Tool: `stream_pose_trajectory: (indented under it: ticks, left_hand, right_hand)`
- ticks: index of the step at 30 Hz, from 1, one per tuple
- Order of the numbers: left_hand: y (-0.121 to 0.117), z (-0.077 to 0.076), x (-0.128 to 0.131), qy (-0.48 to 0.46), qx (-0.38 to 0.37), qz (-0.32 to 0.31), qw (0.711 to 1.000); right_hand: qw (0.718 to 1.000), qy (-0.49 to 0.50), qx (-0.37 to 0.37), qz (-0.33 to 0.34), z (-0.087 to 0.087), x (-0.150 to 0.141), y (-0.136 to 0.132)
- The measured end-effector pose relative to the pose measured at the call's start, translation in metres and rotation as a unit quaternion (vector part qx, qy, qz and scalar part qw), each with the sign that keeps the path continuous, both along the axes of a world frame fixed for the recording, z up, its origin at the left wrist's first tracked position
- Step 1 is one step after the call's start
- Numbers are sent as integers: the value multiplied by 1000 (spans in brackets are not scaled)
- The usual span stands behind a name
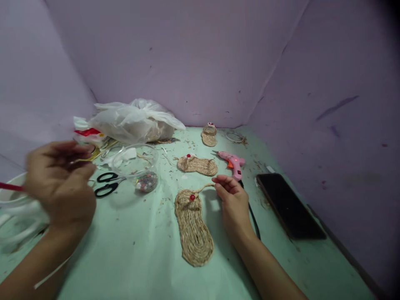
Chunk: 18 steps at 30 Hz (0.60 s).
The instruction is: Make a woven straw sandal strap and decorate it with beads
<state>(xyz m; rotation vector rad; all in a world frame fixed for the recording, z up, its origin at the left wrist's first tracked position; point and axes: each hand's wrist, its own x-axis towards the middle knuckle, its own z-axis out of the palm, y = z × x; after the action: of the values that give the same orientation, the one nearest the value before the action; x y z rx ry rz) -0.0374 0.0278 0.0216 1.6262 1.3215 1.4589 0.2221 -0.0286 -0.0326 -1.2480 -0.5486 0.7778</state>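
Observation:
A coiled straw-rope slipper sole (195, 229) lies flat in front of me, with a red bead (192, 197) near its far end. From that end a loose rope strand (205, 186) runs right. My right hand (233, 204) pinches the strand's tip between thumb and fingers. My left hand (62, 183) is raised at the left, apart from the sole, its fingers curled together and blurred; whatever they may hold is hidden. A second rope sole (197, 165) with a red bead lies just beyond. A pink glue gun (231, 162) rests past my right hand.
Black-handled scissors (108, 184) and a clear container of beads (146, 181) lie left of centre. Behind are a white plastic bag (134, 121) and a small finished rope slipper (209, 134). A phone (290, 206) lies right; a white container (18, 208) stands left.

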Motion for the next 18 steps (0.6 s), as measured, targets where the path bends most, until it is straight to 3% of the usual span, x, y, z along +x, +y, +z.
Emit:
stream_pose_trajectory:
  ticks: [1, 2, 7, 11, 18]
  left_hand:
    - [8, 1, -2, -110, 40, 64, 991]
    - [15, 0, -3, -144, 47, 73, 986]
    - [36, -31, -2, -190, -60, -74, 977]
    - [31, -54, 2, -108, -70, -180, 975]
    - [20, -57, 7, 58, -56, -141, 987]
  right_hand:
    - [1000, -2, -1, 1, -1, 0, 0]
    - [1000, -4, -3, 2, -1, 0, 0]
    - [1000, -14, -16, 4, -5, 2, -1]
    - [999, -24, -31, 9, -6, 2, -4]
    - [993, -72, -92, 34, -15, 7, -8]
